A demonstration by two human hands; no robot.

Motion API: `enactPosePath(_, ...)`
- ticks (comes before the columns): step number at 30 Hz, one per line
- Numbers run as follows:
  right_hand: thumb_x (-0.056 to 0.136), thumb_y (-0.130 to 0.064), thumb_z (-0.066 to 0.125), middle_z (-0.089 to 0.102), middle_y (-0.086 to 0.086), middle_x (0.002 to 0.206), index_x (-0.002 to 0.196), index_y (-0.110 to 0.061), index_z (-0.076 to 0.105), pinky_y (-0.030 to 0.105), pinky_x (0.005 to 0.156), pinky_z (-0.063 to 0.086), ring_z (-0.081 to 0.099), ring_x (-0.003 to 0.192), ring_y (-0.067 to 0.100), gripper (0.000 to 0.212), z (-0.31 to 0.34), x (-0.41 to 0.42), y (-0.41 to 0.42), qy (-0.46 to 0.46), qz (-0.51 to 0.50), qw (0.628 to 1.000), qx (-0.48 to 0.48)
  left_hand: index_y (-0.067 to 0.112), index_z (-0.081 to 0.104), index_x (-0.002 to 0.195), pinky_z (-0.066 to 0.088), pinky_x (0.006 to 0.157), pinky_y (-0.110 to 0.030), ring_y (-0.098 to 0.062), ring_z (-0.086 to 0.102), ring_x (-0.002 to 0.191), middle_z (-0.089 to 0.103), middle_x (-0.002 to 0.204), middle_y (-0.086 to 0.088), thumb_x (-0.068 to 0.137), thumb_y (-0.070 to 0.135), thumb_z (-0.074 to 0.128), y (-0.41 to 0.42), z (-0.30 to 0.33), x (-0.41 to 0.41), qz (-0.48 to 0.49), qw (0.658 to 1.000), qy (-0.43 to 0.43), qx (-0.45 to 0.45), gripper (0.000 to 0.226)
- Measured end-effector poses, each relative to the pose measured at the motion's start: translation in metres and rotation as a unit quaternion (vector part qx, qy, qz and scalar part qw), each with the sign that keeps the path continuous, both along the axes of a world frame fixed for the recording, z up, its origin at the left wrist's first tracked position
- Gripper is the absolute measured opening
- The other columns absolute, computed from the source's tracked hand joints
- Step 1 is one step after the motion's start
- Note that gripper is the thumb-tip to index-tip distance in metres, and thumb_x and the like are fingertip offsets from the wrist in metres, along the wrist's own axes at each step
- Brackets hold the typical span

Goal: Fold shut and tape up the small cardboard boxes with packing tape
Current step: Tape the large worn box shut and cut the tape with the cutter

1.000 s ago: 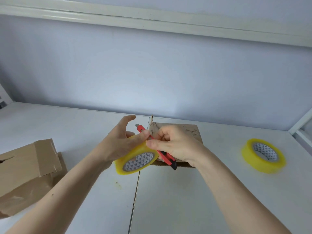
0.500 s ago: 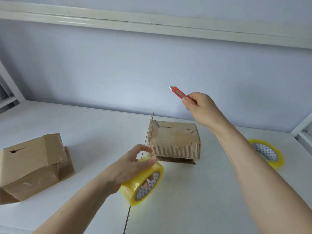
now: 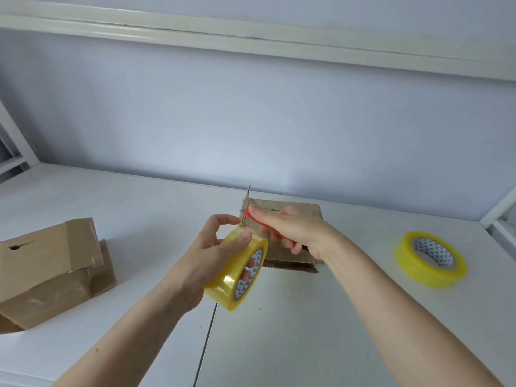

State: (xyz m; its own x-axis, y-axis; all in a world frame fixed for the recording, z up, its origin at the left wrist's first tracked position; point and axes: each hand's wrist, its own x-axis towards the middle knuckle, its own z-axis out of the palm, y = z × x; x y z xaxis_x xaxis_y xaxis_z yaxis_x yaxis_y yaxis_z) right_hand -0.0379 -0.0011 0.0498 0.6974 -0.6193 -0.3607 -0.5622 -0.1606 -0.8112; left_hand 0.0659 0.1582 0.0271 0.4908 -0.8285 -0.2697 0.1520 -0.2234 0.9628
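Now left hand (image 3: 206, 258) gripping tape roll (image 3: 237, 270), right hand (image 3: 290, 230) pinching red cutter (image 3: 258, 222) at box (image 3: 290, 255) edge

A white counter (image 3: 307, 344) with a dark seam (image 3: 205, 347) running across its top meets a pale blue-grey wall (image 3: 251, 121), which carries a cream horizontal beam (image 3: 251, 40) high above.

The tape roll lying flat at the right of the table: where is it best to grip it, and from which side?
Probably from above. The spare tape roll lies flat on the table with its open core facing up and nothing beside it, so fingers can go into the core and the thumb on the yellow outer band.
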Motion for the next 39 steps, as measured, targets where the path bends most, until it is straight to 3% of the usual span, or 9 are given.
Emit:
enactPosePath(2, 0.076, -0.075, 0.066, 0.049, -0.008, 0.059, 0.076, -0.018, 0.070, 0.019, 0.041, 0.027, 0.038, 0.051, 0.010, 0.058, -0.005, 0.002, 0.001, -0.012, -0.004, 1.000, 0.027, 0.040, 0.054, 0.118, 0.062, 0.068, -0.037, -0.025, 0.075, 0.078, 0.071, 0.104, -0.008, 0.066, 0.050, 0.073, 0.001, 0.001, -0.002, -0.001, 1.000, -0.004, -0.008, 0.056)
enactPosePath(7, 0.090, -0.023, 0.074, 0.056, -0.003, 0.065, 0.079, -0.016, 0.064, 0.017, 0.040, 0.027, 0.038, 0.043, 0.005, 0.017, -0.007, 0.004, -0.001, -0.083, -0.014, 0.995, 0.052, 0.040, 0.053, 0.119, 0.062, 0.071, -0.039, -0.025, 0.075, 0.080, 0.071, 0.104, -0.008, 0.068, 0.049, 0.073, 0.002, 0.002, -0.003, -0.002, 1.000, -0.010, -0.006, 0.056)
enactPosePath(12, 0.097, -0.024, 0.065, 0.047, -0.006, 0.067, 0.084, -0.016, 0.063, 0.022, 0.053, 0.031, 0.038, 0.051, 0.006, 0.015, 0.003, 0.005, -0.002, -0.122, 0.003, 0.991, -0.059, 0.040, 0.052, 0.121, 0.059, 0.069, -0.033, -0.022, 0.074, 0.081, 0.068, 0.111, -0.009, 0.070, 0.040, 0.086, 0.002, 0.003, -0.003, -0.015, 0.999, -0.003, 0.031, 0.062)
enactPosePath(16, 0.097, -0.025, 0.063, 0.042, -0.004, 0.067, 0.093, 0.001, 0.062, 0.027, 0.060, 0.032, 0.036, 0.056, 0.010, 0.026, 0.022, 0.006, -0.018, -0.122, 0.019, 0.982, -0.141, 0.041, 0.051, 0.127, 0.061, 0.072, -0.037, -0.026, 0.074, 0.084, 0.074, 0.102, -0.011, 0.068, 0.057, 0.080, 0.006, 0.000, -0.006, -0.069, 0.995, 0.002, 0.072, 0.068)
enactPosePath(21, 0.097, -0.023, 0.063, 0.040, -0.002, 0.067, 0.090, 0.002, 0.060, 0.030, 0.061, 0.031, 0.038, 0.060, 0.014, 0.026, 0.026, 0.011, -0.034, -0.089, 0.022, 0.975, -0.204, 0.024, 0.058, 0.126, 0.060, 0.065, -0.033, -0.027, 0.074, 0.076, 0.075, 0.091, -0.016, 0.091, 0.001, 0.063, 0.006, 0.004, -0.003, -0.077, 0.991, 0.109, 0.024, 0.042)
enactPosePath(26, 0.095, -0.020, 0.062, 0.043, -0.001, 0.067, 0.084, -0.005, 0.057, 0.028, 0.061, 0.033, 0.039, 0.059, 0.017, 0.019, 0.042, 0.019, -0.054, -0.110, 0.003, 0.969, -0.219, 0.007, 0.049, 0.130, 0.058, 0.071, -0.041, -0.033, 0.069, 0.069, 0.063, 0.088, -0.023, 0.098, 0.023, 0.064, 0.005, -0.001, -0.008, -0.075, 0.982, 0.169, 0.042, 0.038)
enactPosePath(30, 0.098, -0.023, 0.054, 0.063, 0.004, 0.085, 0.096, -0.001, 0.059, 0.031, 0.067, 0.038, 0.044, 0.066, 0.019, 0.022, 0.034, 0.028, -0.067, -0.047, 0.026, 0.974, -0.219, 0.010, 0.051, 0.130, 0.058, 0.076, -0.041, -0.037, 0.070, 0.079, 0.067, 0.093, -0.024, 0.076, 0.009, 0.075, 0.006, -0.001, -0.004, -0.084, 0.975, 0.200, 0.037, 0.059)
enactPosePath(34, 0.097, -0.019, 0.054, 0.067, 0.001, 0.080, 0.093, -0.002, 0.062, 0.026, 0.054, 0.037, 0.048, 0.059, 0.014, 0.019, 0.033, 0.045, -0.080, -0.045, 0.010, 0.957, -0.286, 0.003, 0.044, 0.137, 0.059, 0.062, -0.034, -0.028, 0.070, 0.064, 0.067, 0.080, -0.021, 0.100, 0.017, 0.058, 0.003, -0.006, -0.014, -0.084, 0.971, 0.211, 0.070, 0.042)
enactPosePath(39, 0.098, -0.026, 0.050, 0.064, 0.006, 0.091, 0.092, -0.012, 0.056, 0.037, 0.070, 0.046, 0.060, 0.081, 0.028, 0.016, 0.000, 0.076, -0.099, 0.033, 0.059, 0.943, -0.327, 0.003, 0.044, 0.135, 0.060, 0.066, -0.039, -0.033, 0.069, 0.069, 0.063, 0.088, -0.026, 0.100, 0.033, 0.057, -0.010, -0.015, -0.019, -0.034, 0.962, 0.262, 0.062, 0.048)
